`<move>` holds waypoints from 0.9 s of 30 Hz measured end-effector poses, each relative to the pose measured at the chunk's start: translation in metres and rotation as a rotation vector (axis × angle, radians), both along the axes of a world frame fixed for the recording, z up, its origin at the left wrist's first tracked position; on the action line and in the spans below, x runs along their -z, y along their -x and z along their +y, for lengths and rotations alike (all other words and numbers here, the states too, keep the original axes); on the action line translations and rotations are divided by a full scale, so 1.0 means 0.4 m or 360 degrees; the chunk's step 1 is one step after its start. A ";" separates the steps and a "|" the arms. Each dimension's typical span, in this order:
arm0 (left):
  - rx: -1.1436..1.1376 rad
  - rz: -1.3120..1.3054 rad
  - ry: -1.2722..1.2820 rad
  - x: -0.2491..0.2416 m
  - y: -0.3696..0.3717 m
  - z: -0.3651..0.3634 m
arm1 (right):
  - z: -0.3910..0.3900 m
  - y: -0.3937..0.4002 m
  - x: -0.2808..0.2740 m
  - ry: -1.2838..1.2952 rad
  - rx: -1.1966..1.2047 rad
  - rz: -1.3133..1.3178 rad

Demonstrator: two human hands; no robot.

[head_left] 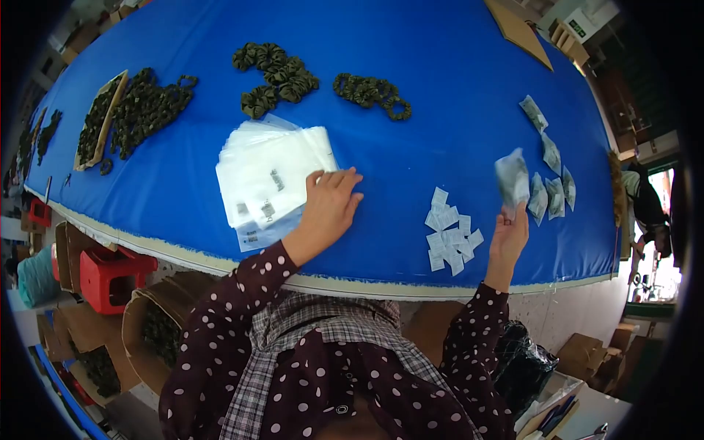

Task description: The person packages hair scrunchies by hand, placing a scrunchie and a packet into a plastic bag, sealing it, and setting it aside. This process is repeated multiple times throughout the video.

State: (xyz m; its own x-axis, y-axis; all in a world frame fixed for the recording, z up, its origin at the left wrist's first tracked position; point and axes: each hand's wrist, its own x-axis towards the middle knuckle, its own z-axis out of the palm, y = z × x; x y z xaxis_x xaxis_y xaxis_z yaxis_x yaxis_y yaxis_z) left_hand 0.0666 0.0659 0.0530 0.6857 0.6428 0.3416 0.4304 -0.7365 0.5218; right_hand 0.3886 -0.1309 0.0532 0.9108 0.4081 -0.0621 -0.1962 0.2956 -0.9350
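Observation:
My left hand [331,203] lies at the right edge of a fanned stack of clear plastic bags [271,176], its fingers apart and nothing held in them. On the right, my right hand [511,233] pinches the lower end of a filled plastic bag [512,177] whose contents look dark and blurred. Several filled bags [555,196] lie just beyond it. Between my hands, nearer the right one, is a loose pile of small white printed labels [451,233].
Dark green scrunchies [282,73] lie in groups at the back, another group [372,94] beside them. A larger heap [150,110] and a filled tray [101,121] are on the left. Below the blue table [440,44] are a red stool [110,275] and cardboard boxes [139,330].

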 end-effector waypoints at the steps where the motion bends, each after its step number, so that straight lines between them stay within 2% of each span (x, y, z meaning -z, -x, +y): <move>1: 0.0045 -0.0032 -0.0050 -0.009 -0.030 0.049 | -0.017 -0.025 0.019 -0.0096 0.0062 0.0127; 3: 0.0138 -0.0118 -0.0299 -0.010 -0.128 0.143 | 0.032 0.047 0.043 0.0358 0.0180 -0.0050; 4: 0.0232 -0.0222 -0.0459 0.002 -0.186 0.194 | 0.053 0.077 0.048 0.0371 0.0205 -0.0041; 6: 0.0256 -0.0359 -0.0832 0.041 -0.299 0.277 | 0.093 0.123 0.053 0.1192 -0.0479 -0.0985; 7: 0.0276 -0.0358 -0.0816 0.068 -0.328 0.299 | 0.107 0.143 0.057 0.1209 -0.0467 -0.0968; 11: 0.0229 0.0111 -0.0708 0.160 -0.393 0.345 | 0.156 0.194 0.066 0.1916 -0.0539 -0.1544; 12: 0.0221 0.0123 -0.0706 0.157 -0.384 0.342 | 0.169 0.200 0.073 0.1910 -0.0553 -0.1541; 16: 0.0236 0.0176 -0.0355 0.116 -0.308 0.285 | 0.201 0.221 0.105 0.1615 -0.0149 -0.1778; 17: 0.0231 0.0184 -0.0354 0.094 -0.288 0.268 | 0.208 0.221 0.112 0.1611 -0.0156 -0.1774; 21: 0.0025 -0.0016 0.0221 0.009 -0.210 0.198 | 0.240 0.205 0.132 0.1631 -0.0168 -0.1796; 22: 0.0025 -0.0016 0.0220 0.006 -0.196 0.185 | 0.242 0.204 0.129 0.1629 -0.0168 -0.1795; 26: -0.0149 -0.0558 0.1366 -0.013 -0.134 0.149 | 0.258 0.210 0.095 0.1497 -0.0603 -0.1409; 27: -0.0178 -0.0700 0.1532 -0.025 -0.118 0.129 | 0.265 0.227 0.070 0.1482 -0.0612 -0.1420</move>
State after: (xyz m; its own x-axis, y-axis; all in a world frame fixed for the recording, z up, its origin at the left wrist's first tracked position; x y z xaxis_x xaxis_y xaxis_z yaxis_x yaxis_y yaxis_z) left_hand 0.1140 0.1173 0.0629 0.5458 0.8259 -0.1412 0.1022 0.1016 0.9896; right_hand 0.2978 -0.0250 0.0251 0.6235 0.7760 0.0956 0.6541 -0.4508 -0.6074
